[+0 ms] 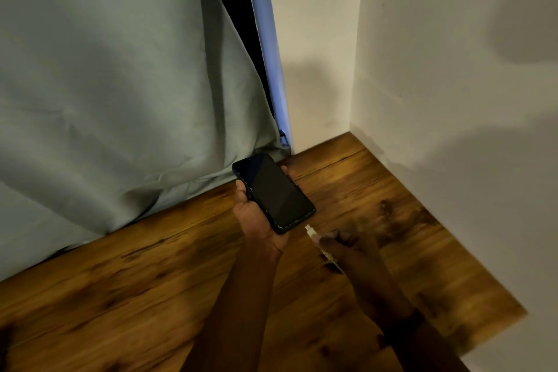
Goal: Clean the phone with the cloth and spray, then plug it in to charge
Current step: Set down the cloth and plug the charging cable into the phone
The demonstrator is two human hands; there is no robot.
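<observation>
Above the wooden surface, near the corner where the pale wall meets the grey-green curtain, you hold the phone in your left hand. The phone lies across the palm with its dark screen up. Your thumb runs along its left edge and a fingertip shows past its far right edge. Its near end points toward your right hand. That hand is curled round a white charging cable and pinches it just behind the plug, which sticks out toward the phone. Plug and phone are close but apart: a small gap shows between the plug's tip and the phone's near edge.

Step in hand, as judged: charging, at the point of mating the plug to the port. Neither cloth nor spray is in view, so you cannot tell from here whether cleaning is complete. The next move calls for you to line the plug up with the port on the near edge, which is not visible. Keep the plug's axis along the phone's length and press straight in while the left hand braces the phone.

Both forearms reach in from the near side, and the right one is blurred. A dark band circles the right wrist.
</observation>
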